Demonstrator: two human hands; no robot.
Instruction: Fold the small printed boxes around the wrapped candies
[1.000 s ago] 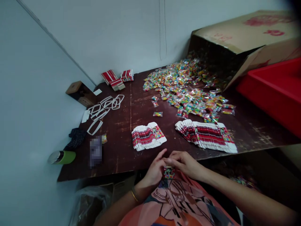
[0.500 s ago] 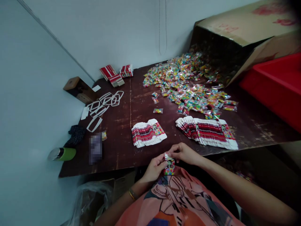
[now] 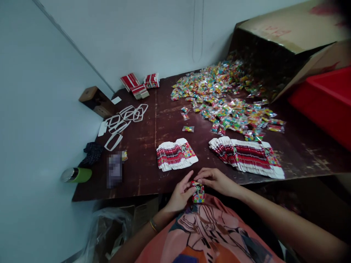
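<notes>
A small colourful printed candy box (image 3: 198, 193) is held upright close to my body, just off the table's front edge. My left hand (image 3: 179, 193) grips its left side, thumb on the front face and index finger stretched up. At the box's top edge, my right hand (image 3: 216, 182) presses with closed fingers; the white top flaps no longer show. Beyond my hands lie a fanned stack of flat red and white boxes (image 3: 175, 155) and a longer fanned stack (image 3: 251, 157) to the right.
Wrapped candy packets (image 3: 227, 109) are heaped at the back right, spilling from a large cardboard carton (image 3: 274, 33). A red bin (image 3: 323, 102) stands at right. White bands (image 3: 113, 141), a green bottle (image 3: 82, 175) and bundled flat boxes (image 3: 134, 86) are at left.
The box's white top flaps have been folded down out of sight. My left index finger has lifted away from the top. The whole view has shifted slightly.
</notes>
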